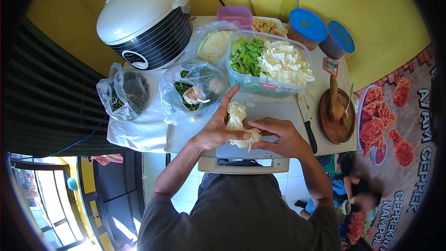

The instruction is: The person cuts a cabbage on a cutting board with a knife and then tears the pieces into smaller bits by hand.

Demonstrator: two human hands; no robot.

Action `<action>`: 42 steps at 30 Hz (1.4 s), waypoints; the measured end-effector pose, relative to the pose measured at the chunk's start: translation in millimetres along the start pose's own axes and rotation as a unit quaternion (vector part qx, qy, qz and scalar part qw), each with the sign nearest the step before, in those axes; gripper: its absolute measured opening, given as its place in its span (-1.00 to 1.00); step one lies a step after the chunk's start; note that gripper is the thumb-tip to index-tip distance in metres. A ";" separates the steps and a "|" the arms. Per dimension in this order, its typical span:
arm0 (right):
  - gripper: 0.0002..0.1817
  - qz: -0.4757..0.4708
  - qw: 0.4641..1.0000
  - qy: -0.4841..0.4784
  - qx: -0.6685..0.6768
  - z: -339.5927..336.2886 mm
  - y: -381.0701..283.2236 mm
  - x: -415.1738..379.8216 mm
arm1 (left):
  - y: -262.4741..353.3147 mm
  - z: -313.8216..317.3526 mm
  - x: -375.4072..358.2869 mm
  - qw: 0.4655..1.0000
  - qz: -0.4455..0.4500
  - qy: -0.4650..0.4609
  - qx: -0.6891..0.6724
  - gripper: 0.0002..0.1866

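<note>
Both of my hands hold a pale clump of cabbage leaves [238, 120] over a grey cutting board [274, 111] at the table's near edge. My left hand [217, 128] grips the clump from the left, forefinger raised. From the right, my right hand [282, 137] pinches its lower part. Just beyond the board stands a clear plastic tub [260, 83] filled with green leaves and chopped white cabbage. A black-handled knife [306, 123] lies on the board's right edge, apart from my right hand.
A white and black rice cooker [146, 18] stands at the back left. Plastic bags of greens [193, 90] and a cabbage half [214, 44] lie left of the tub. A wooden mortar with pestle [337, 114] sits at the right. Lidded containers [306, 25] line the back wall.
</note>
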State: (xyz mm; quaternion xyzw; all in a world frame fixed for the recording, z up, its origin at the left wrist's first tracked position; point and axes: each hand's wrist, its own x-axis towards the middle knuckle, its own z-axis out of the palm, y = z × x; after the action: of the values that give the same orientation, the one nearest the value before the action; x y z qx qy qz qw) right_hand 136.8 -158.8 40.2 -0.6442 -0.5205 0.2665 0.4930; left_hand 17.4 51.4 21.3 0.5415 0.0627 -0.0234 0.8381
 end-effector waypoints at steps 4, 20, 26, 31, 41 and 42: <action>-0.41 0.040 0.997 -0.006 0.063 -6.4 1.9 -0.4 | 4.3 3.3 3.1 1.000 0.008 -0.011 -0.018 0.40; -0.66 0.045 0.999 -0.021 0.012 -3.3 6.0 -2.9 | 10.5 3.1 3.8 0.997 -0.026 -0.054 0.049 0.45; -0.76 0.058 0.998 0.009 0.023 -0.3 -0.1 3.0 | 12.9 6.8 3.4 0.996 -0.002 -0.073 0.059 0.43; -0.77 0.154 0.977 0.017 0.144 3.0 0.1 5.0 | 4.9 1.9 5.8 0.995 0.019 -0.092 0.043 0.45; -0.73 0.140 0.945 0.242 0.169 -4.4 26.1 -1.6 | 1.3 -7.2 6.1 0.997 0.051 -0.054 -0.011 0.47; -0.76 0.137 0.953 0.268 0.038 -6.9 35.1 -5.7 | -2.2 -9.6 6.5 0.997 0.055 -0.048 -0.018 0.46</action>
State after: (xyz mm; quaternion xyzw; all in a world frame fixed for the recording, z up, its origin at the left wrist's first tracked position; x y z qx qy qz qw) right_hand 155.2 -165.5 9.8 -0.7377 -0.2653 0.1686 0.5975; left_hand 22.9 59.4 14.6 0.5270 -0.0071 -0.0027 0.8498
